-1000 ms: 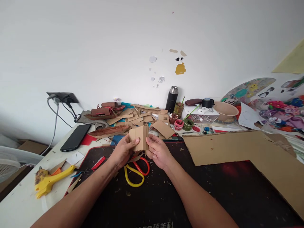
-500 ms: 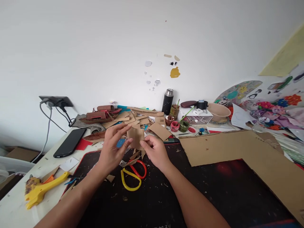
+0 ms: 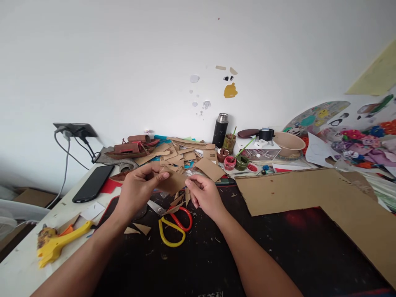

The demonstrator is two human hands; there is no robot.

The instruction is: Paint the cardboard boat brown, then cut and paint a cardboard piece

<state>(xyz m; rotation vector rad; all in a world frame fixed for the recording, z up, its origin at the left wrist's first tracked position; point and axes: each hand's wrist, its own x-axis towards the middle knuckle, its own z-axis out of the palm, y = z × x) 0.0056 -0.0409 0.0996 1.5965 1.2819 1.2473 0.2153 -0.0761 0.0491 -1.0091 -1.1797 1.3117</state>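
A small piece of brown cardboard (image 3: 175,182) is held up between my two hands, above the dark mat (image 3: 185,272). My left hand (image 3: 140,185) pinches its left side, thumb in front and fingers behind. At its right edge, my right hand (image 3: 206,196) grips it between thumb and curled fingers. Just below lie scissors (image 3: 173,233) with one red and one yellow handle loop, their blades pointing up and left. Thin cardboard scraps (image 3: 176,201) rest on the mat behind the scissors.
A large cut cardboard sheet (image 3: 287,192) covers the mat's right side. Cardboard offcuts (image 3: 177,154) pile up behind, beside a brown model boat (image 3: 130,148). Paint jars (image 3: 229,163) and a black thermos (image 3: 220,131) stand near the wall. A yellow glue gun (image 3: 58,243) and phone (image 3: 93,183) lie left.
My left hand has closed from spread fingers to a pinch on the cardboard piece. The piece has tilted from upright to flatter. The view has shifted slightly.
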